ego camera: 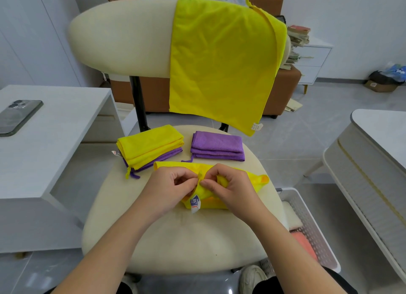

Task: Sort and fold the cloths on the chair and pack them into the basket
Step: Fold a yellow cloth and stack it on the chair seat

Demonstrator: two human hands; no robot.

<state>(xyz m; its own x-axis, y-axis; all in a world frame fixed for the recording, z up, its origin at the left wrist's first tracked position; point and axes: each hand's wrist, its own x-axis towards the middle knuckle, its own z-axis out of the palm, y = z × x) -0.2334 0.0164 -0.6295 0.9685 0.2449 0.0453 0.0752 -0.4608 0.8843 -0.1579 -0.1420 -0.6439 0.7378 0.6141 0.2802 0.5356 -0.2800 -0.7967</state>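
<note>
I have the half-folded yellow cloth (239, 184) at the middle of the chair seat (175, 238), its long axis running across the seat, label toward me. My left hand (173, 188) and right hand (228, 188) both pinch its middle, fingers curled tight. I judge this the folding step; next calls for doubling it squarely. Behind it on the seat lie the mixed pile (149, 146) and purple pile (217, 145); the basket (314, 232) stands just right of the seat.

I count three yellow cloths (219, 63) (149, 144) (252, 177), two purple cloths (217, 144) (172, 153), one white basket (312, 223), one phone (17, 115), one cream chair (123, 36).
</note>
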